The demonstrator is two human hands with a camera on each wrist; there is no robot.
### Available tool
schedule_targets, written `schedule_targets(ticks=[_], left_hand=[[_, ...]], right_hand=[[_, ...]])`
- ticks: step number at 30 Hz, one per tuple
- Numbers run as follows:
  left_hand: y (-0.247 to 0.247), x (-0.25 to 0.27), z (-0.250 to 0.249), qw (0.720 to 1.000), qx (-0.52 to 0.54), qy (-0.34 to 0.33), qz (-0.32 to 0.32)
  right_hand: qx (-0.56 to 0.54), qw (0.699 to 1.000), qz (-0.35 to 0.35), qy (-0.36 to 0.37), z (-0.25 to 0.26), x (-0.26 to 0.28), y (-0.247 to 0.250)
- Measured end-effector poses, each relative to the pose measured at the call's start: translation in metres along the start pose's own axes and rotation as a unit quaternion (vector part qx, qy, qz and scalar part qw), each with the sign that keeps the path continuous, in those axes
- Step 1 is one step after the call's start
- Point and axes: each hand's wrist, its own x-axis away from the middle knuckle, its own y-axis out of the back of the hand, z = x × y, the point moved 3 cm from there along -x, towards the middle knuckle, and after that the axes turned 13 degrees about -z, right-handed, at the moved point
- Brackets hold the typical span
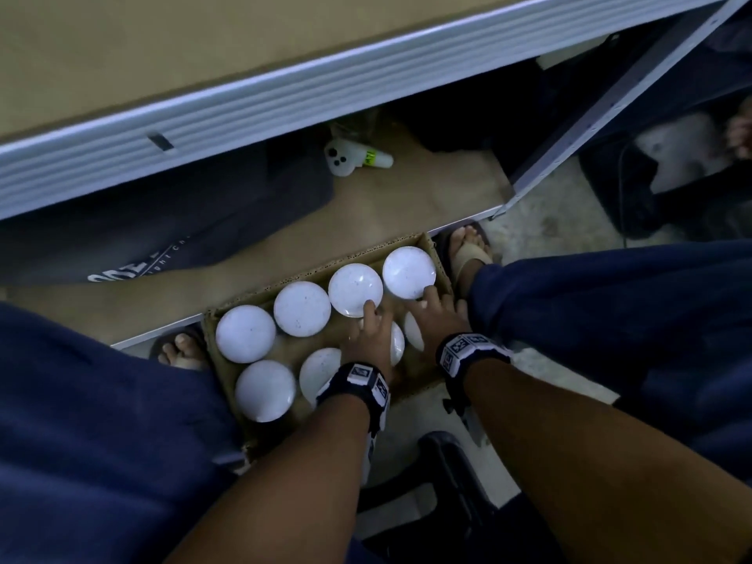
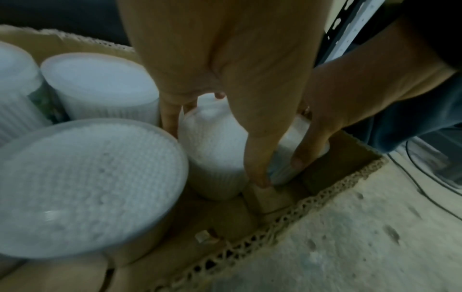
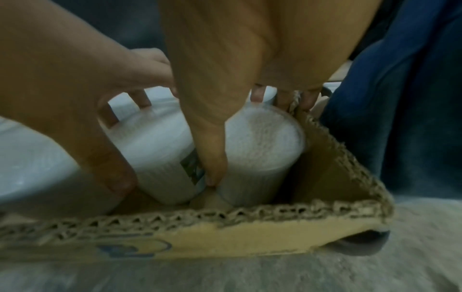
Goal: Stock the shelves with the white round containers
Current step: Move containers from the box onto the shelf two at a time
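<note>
An open cardboard box (image 1: 441,254) sits on the floor between my feet, holding several white round containers (image 1: 302,308) that stand upright. My left hand (image 1: 368,331) reaches down into the near row, and its thumb and fingers curl round one white container (image 2: 212,154). Beside it on the right, my right hand (image 1: 433,315) grips the neighbouring container (image 3: 262,150) in the box's right corner, thumb (image 3: 212,173) wedged between the two containers. Both held containers still stand in the box. In the head view the hands hide most of them.
The low shelf board (image 1: 427,189) lies just beyond the box, carrying a dark bag (image 1: 162,225) and a small white device (image 1: 354,158). A grey metal shelf rail (image 1: 244,116) crosses above. My sandalled feet (image 1: 468,250) flank the box; a black object (image 1: 443,474) lies by my arms.
</note>
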Motion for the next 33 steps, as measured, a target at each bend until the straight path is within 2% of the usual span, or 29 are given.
schedule_targets(ticks=[4, 10, 14, 18, 22, 25, 29, 33], left_hand=[[-0.001, 0.000, 0.002, 1.000, 0.012, 0.008, -0.003], [0.038, 0.007, 0.001, 0.998, 0.007, 0.013, 0.065], [0.084, 0.012, 0.003, 0.995, 0.069, 0.046, 0.057], [0.135, 0.025, -0.003, 0.997, 0.076, 0.026, 0.017], [0.188, 0.046, -0.010, 0.992, 0.114, 0.032, -0.031], [0.229, 0.061, -0.013, 0.990, 0.120, 0.012, -0.071], [0.295, 0.088, -0.014, 0.985, 0.106, -0.031, -0.131], [0.353, 0.113, -0.007, 0.973, 0.102, -0.043, -0.202]], right_hand=[[-0.018, 1.000, 0.024, -0.007, -0.003, -0.004, 0.001], [-0.061, 0.996, 0.064, -0.017, -0.003, -0.004, 0.032], [-0.061, 0.996, 0.059, -0.009, 0.001, 0.005, 0.074], [-0.023, 0.997, 0.055, 0.043, 0.001, 0.013, 0.132], [-0.025, 0.997, -0.023, 0.065, 0.003, 0.032, 0.194], [-0.020, 0.996, -0.065, 0.064, 0.002, 0.057, 0.244], [-0.040, 0.985, -0.140, 0.087, 0.009, 0.091, 0.307], [-0.079, 0.970, -0.201, 0.112, 0.019, 0.120, 0.359]])
